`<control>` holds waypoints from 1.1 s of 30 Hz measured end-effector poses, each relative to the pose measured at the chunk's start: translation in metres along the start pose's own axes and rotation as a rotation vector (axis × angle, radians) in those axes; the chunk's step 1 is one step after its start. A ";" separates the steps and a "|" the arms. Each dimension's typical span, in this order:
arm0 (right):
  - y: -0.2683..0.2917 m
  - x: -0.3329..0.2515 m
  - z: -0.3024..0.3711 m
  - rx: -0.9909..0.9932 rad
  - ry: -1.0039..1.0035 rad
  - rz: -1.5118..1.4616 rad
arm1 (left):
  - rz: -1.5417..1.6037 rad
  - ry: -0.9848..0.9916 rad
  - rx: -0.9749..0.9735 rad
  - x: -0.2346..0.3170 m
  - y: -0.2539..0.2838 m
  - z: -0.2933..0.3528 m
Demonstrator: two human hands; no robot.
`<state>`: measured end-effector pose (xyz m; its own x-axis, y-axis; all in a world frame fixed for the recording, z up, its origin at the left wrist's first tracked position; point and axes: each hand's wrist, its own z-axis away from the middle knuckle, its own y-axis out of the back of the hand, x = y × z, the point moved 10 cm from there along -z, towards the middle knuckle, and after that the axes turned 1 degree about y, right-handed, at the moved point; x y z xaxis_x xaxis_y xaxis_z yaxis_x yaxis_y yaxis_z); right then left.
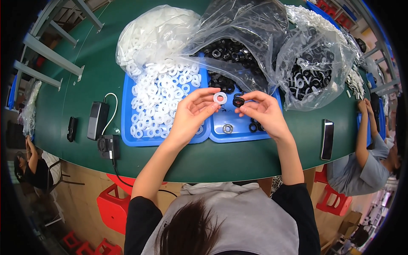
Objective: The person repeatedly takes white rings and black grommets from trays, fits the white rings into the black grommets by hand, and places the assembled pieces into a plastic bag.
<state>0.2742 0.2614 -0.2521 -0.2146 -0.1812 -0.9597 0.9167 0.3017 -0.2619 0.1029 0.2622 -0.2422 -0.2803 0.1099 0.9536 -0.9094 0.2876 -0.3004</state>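
Observation:
Between the thumb and fingers of my left hand is a white ring, its open face toward me. My right hand pinches a black ring just to the right of it; the two rings are close but apart. Both hands are above two blue trays. White rings fill the left tray, spilling from a clear bag. In the right tray black rings lie toward the back under clear plastic, and a clear or grey ring sits near the front.
A bag of mixed black and white rings stands right of the trays. A phone lies at the right; a power bank and a small black device with cables are at the left. Other people sit along the green table.

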 end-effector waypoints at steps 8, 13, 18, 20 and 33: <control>0.002 -0.002 -0.002 0.044 0.078 0.000 | 0.094 0.029 0.003 -0.003 -0.003 -0.001; -0.008 -0.001 -0.003 0.015 0.073 -0.013 | 0.085 0.024 0.064 -0.008 0.004 0.000; -0.015 -0.013 0.001 0.018 0.275 0.237 | 0.030 0.042 0.034 -0.009 -0.003 0.002; -0.019 -0.014 0.003 0.044 0.301 0.265 | 0.054 0.054 0.013 -0.011 -0.007 0.002; -0.039 -0.028 0.014 0.118 0.516 0.683 | 0.083 0.204 -0.056 -0.039 -0.013 0.002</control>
<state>0.2491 0.2415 -0.2132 0.2960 0.4604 -0.8369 0.9237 0.0853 0.3736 0.1254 0.2518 -0.2755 -0.2799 0.3237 0.9038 -0.8659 0.3216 -0.3833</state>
